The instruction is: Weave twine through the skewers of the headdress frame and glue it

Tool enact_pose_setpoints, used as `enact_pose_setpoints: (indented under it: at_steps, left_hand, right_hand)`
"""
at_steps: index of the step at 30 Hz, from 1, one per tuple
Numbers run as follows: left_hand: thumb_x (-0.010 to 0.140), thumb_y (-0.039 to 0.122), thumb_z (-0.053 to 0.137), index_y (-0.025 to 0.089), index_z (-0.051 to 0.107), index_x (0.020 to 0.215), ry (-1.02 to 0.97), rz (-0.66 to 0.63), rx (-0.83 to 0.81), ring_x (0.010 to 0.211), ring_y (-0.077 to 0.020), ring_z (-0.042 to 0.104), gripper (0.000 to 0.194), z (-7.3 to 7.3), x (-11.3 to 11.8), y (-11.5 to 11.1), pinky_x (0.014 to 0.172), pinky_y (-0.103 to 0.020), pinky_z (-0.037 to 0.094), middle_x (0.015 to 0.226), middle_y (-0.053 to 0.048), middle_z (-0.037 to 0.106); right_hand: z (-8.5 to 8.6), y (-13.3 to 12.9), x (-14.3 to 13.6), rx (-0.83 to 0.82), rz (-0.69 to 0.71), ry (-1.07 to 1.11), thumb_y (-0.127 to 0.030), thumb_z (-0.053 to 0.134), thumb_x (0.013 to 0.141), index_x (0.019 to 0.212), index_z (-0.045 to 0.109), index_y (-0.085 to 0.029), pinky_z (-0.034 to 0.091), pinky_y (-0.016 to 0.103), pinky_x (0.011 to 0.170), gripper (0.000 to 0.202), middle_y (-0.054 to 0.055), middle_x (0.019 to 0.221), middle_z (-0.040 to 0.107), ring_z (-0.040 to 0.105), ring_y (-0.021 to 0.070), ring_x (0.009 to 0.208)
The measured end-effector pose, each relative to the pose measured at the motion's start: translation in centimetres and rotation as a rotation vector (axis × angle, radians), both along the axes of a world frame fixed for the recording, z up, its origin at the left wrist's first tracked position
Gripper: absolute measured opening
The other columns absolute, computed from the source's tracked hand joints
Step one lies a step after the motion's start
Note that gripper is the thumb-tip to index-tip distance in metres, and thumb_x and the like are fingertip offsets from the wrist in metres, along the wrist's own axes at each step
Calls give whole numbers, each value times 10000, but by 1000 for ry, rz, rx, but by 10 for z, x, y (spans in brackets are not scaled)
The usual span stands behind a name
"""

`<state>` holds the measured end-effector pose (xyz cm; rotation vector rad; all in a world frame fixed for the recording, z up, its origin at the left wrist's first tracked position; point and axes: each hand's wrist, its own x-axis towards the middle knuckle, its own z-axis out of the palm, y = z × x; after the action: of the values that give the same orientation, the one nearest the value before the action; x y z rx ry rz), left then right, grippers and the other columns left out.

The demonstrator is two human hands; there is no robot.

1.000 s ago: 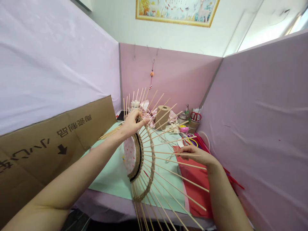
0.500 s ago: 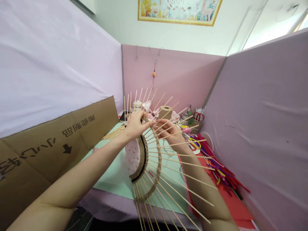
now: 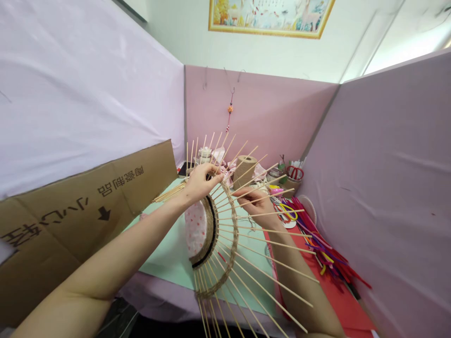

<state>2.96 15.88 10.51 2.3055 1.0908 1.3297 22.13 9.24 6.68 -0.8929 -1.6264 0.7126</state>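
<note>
A round basket base [image 3: 214, 225] in the making stands tilted before me, with thin wooden sticks [image 3: 275, 256] fanning out from it. Its middle is white fabric with red dots [image 3: 196, 227], edged by woven twine and a black band. Farther out runs a braided twine ring [image 3: 235, 230]. My left hand [image 3: 202, 180] is closed on the top of this ring, thumb in front. Right of it, my right hand [image 3: 256, 204] pinches among the sticks, its fingertips close to the ring. A loose strand of twine [image 3: 251, 224] hangs beneath it; the pinched part is barely visible.
Behind the sticks stands a twine spool [image 3: 245, 170] beside pink fabric. Red-handled scissors [image 3: 295, 172] stand in a container. Colourful pipe cleaners [image 3: 327, 249] lie on red sheets at right. A cardboard panel [image 3: 88, 220] stands left, with loose sticks [image 3: 171, 192] near it.
My right hand has drawn away from my left hand, rightward and slightly down, opening a gap between them. My left hand keeps its hold on the ring. The view has shifted slightly.
</note>
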Motion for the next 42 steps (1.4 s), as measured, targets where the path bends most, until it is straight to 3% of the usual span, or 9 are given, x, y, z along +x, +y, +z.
enact_pose_setpoints:
  at_steps: [5,10,16,24,33,42]
  left_hand:
    - [799,380,556,210,619,910,-1,6,-29,985,-227,577,213,2,2,-8,921,-401,410,1003,-43,663]
    - [716,479,651,215,586,980,46,10,-129,1056,-266,531,379,6,2,-15,938,-443,392,1090,-66,618]
    - [694,508,679,196,558,1000,41,-92,-163,1067,-259,526,454,10,-3,-17,944,-431,388,1104,-81,602]
    - [795,457,564,190,576,972,-17,-84,-190,1077,-242,507,321,11,-2,-19,963,-414,357,1092,-67,606]
    - [709,377,645,184,561,973,13,-50,-186,1051,-241,515,337,12,0,-20,937,-397,375,1075,-58,605]
    - [732,425,630,190,571,975,14,-32,-191,1093,-256,505,343,10,1,-20,958,-420,377,1095,-64,605]
  right_hand:
    - [2,-2,1,-18,43,9,-290,628,740,832,705,-211,401,268,569,144,18,749,668,524,131,617]
    - [3,-1,2,3,41,10,-302,639,748,832,709,-212,440,280,612,142,27,796,694,570,145,665]
    - [-2,3,6,-12,12,-31,-316,630,760,855,716,-207,455,278,598,168,24,753,693,578,144,640]
    - [-1,1,7,1,24,-37,-330,639,776,866,727,-218,482,300,649,169,40,844,728,620,170,726]
    - [-2,2,8,-1,27,-13,-328,657,773,885,726,-217,468,277,629,172,24,827,720,609,151,707]
    - [-3,2,8,47,28,-24,-325,641,792,899,727,-238,497,318,719,162,29,880,727,636,179,793]
